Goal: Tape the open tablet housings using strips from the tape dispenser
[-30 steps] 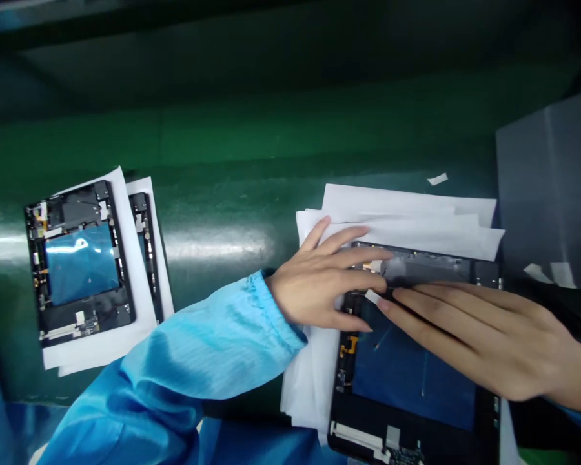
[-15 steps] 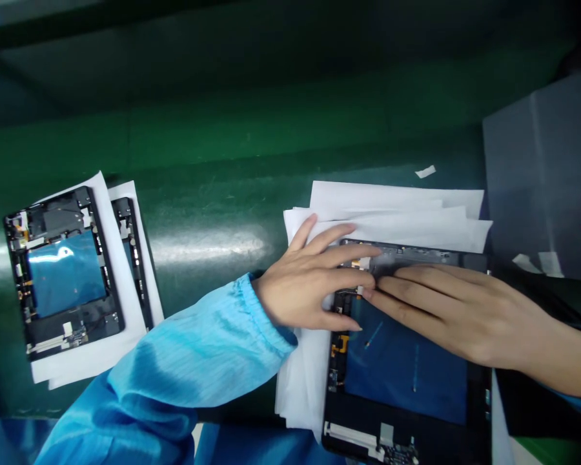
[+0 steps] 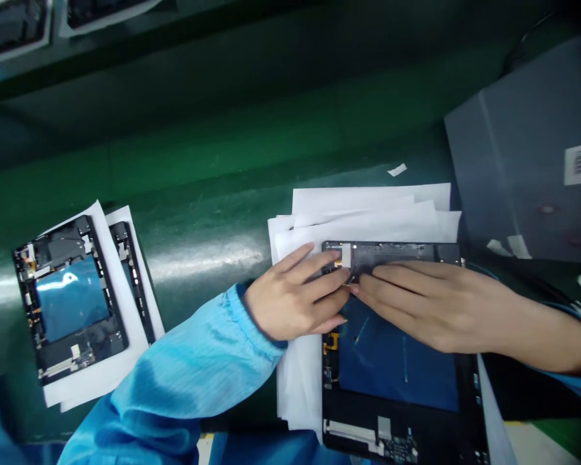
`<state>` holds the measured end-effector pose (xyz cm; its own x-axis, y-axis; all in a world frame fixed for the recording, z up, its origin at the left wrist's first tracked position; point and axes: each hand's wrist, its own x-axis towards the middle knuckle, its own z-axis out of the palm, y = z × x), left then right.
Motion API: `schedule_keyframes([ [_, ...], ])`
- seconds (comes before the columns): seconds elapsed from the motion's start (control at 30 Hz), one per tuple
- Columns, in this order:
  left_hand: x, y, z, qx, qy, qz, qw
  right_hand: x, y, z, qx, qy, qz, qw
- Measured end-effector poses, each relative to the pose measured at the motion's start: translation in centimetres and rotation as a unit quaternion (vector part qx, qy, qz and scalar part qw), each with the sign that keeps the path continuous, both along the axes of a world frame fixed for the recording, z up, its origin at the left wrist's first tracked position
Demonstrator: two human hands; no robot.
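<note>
An opened tablet (image 3: pixel 399 352) with a blue film-covered battery lies on white paper sheets (image 3: pixel 363 223). Over its upper left edge is my left hand (image 3: pixel 295 297), palm down, fingers bent but apart, the tips touching the parts beside a white tape tab (image 3: pixel 346 255). My right hand (image 3: pixel 426 307) reaches in from the right across the battery's top. Its fingers lie together, and their tips close on something thin and small next to my left fingertips. What that small thing is cannot be made out.
Left on the green table (image 3: pixel 213 219) lie another opened tablet (image 3: pixel 70 297) and a second one partly under paper. A grey box (image 3: pixel 523 142) stands at the right, with tape scraps (image 3: pixel 516 247) by it. More tablets (image 3: pixel 12 29) sit on a shelf at upper left.
My left fingers have drawn in and bent more, nearer to my right fingertips. The white tape tab shows more clearly now. The camera view has shifted, bringing the shelf tablets into sight.
</note>
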<state>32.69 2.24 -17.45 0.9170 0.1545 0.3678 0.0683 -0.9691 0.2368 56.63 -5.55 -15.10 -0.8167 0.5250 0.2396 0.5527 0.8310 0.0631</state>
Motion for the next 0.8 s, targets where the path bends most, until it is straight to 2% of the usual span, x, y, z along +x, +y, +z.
schedule_keyframes([
  [0.1, -0.1, 0.0, 0.0, 0.000, 0.019, 0.001, 1.000, -0.6, -0.2, 0.1, -0.020, -0.026, -0.028, 0.999],
  [0.2, -0.3, 0.2, -0.8, -0.022, 0.032, -0.012, 0.999, -0.8, -1.6, 1.5, -0.028, -0.016, -0.093, 0.995],
  [0.33, -0.7, 0.6, -1.7, -0.048, 0.071, -0.028, 0.996, 1.6, -6.7, 3.7, 0.054, 0.064, -0.204, 0.975],
  [0.37, -0.7, 0.7, -1.8, -0.047, 0.073, -0.028, 0.996, 2.8, -8.3, 3.7, 0.083, 0.076, -0.249, 0.962],
  [0.4, -0.7, 0.9, -1.7, -0.045, 0.068, -0.027, 0.996, 4.1, -9.9, 3.4, 0.125, 0.094, -0.322, 0.934],
  [0.47, -0.7, 1.1, -1.4, -0.039, 0.046, -0.024, 0.998, 6.9, -12.5, 1.9, 0.200, 0.088, -0.461, 0.860],
  [0.53, -0.6, 1.3, -0.8, -0.029, 0.023, -0.023, 0.999, 9.4, -13.6, -0.1, 0.201, 0.048, -0.513, 0.833],
  [0.6, -0.4, 1.3, -0.2, -0.016, 0.011, -0.022, 1.000, 11.0, -13.1, -1.6, 0.187, 0.025, -0.504, 0.843],
  [0.67, -0.2, 1.2, 0.2, -0.004, 0.005, -0.021, 1.000, 11.6, -11.7, -2.2, 0.211, 0.021, -0.469, 0.858],
  [0.8, -0.2, 0.9, 0.3, 0.009, 0.003, -0.008, 1.000, 11.0, -9.4, -1.5, 0.275, 0.044, -0.422, 0.863],
])
